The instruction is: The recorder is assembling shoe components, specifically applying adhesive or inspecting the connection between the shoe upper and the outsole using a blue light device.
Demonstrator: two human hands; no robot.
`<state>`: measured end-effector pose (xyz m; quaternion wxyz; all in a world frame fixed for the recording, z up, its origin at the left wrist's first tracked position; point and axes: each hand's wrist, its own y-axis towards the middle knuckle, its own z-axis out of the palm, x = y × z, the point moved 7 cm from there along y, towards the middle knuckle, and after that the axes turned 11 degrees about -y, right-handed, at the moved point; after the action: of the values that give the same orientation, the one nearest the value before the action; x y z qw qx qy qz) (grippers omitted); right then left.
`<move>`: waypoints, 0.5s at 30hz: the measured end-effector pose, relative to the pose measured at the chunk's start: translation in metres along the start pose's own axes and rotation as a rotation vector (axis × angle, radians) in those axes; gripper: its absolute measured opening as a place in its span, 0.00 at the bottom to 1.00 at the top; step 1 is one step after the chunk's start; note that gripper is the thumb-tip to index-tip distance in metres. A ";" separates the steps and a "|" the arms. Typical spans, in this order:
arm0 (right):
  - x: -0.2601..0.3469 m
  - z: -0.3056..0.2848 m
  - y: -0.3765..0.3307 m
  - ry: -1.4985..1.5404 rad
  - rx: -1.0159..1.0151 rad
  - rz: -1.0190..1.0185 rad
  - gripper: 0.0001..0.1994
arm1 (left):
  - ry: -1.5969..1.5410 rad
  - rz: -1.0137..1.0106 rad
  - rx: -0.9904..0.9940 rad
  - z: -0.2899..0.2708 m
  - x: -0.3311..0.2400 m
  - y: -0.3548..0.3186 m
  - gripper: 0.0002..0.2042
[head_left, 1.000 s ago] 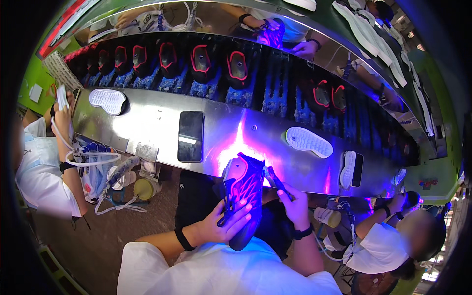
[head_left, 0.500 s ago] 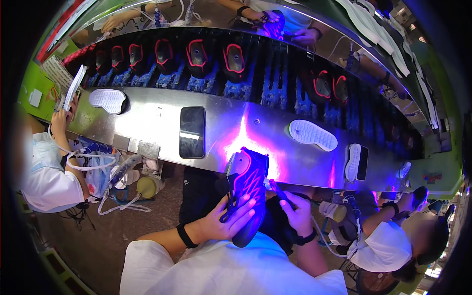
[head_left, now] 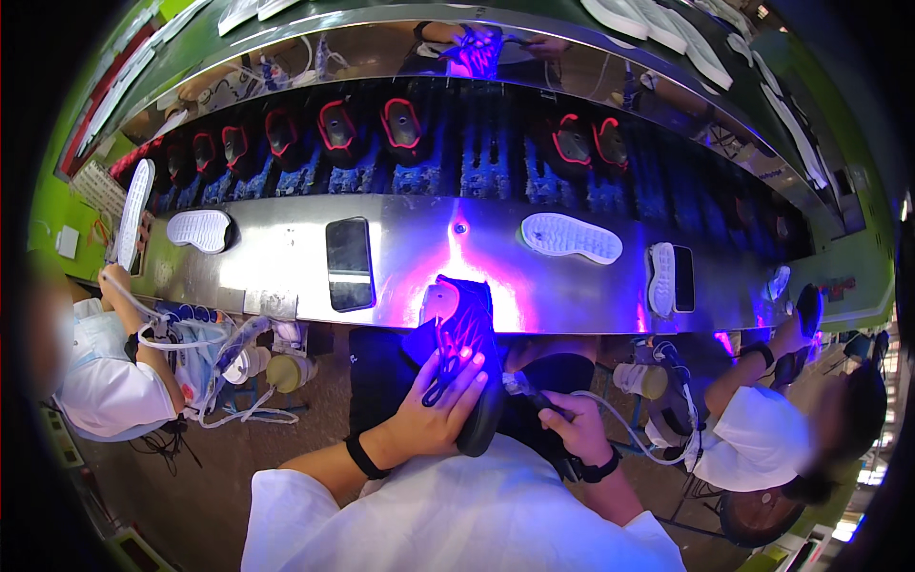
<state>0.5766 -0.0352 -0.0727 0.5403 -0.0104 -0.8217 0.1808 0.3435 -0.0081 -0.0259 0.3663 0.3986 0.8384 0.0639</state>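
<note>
My left hand (head_left: pixel 429 410) is closed around a dark shoe upper (head_left: pixel 467 329) with red and pink zigzag lines, its fingers spread over the side. The upper stands tilted in front of me, its far end at the bench edge under violet light. Black lace loops hang beside my fingers. In my right hand (head_left: pixel 583 437) is a dark-handled brush (head_left: pixel 536 393) with a pale tip. That tip is beside the upper's right edge; whether they touch I cannot tell.
A metal bench (head_left: pixel 286 276) carries a phone (head_left: pixel 350 265), a white sole (head_left: pixel 572 238) and another sole (head_left: pixel 198 231). Behind it, several dark shoe uppers (head_left: pixel 335 126) stand on a blue-black conveyor. Co-workers sit left and right. A pale tube (head_left: pixel 620 419) curves near my right hand.
The upper has turned a little in my left hand and sits nearer to me. My right hand has drawn the brush lower along its right edge. The whole view has also shifted.
</note>
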 end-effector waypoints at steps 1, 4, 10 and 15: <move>0.003 -0.002 -0.003 0.013 -0.007 -0.009 0.16 | 0.035 0.000 0.012 0.001 -0.003 0.004 0.38; 0.005 -0.007 -0.011 0.028 -0.036 -0.033 0.16 | -0.031 -0.042 -0.022 0.001 -0.009 0.016 0.41; 0.002 -0.019 -0.025 0.096 -0.066 -0.023 0.18 | -0.032 -0.087 -0.080 0.002 -0.025 0.045 0.44; -0.001 -0.029 -0.039 0.100 -0.080 -0.018 0.20 | 0.022 -0.125 -0.080 0.004 -0.037 0.066 0.45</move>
<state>0.6101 -0.0636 -0.0508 0.5814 -0.0337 -0.8004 0.1423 0.4026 0.0095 0.0184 0.3761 0.3297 0.8623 0.0786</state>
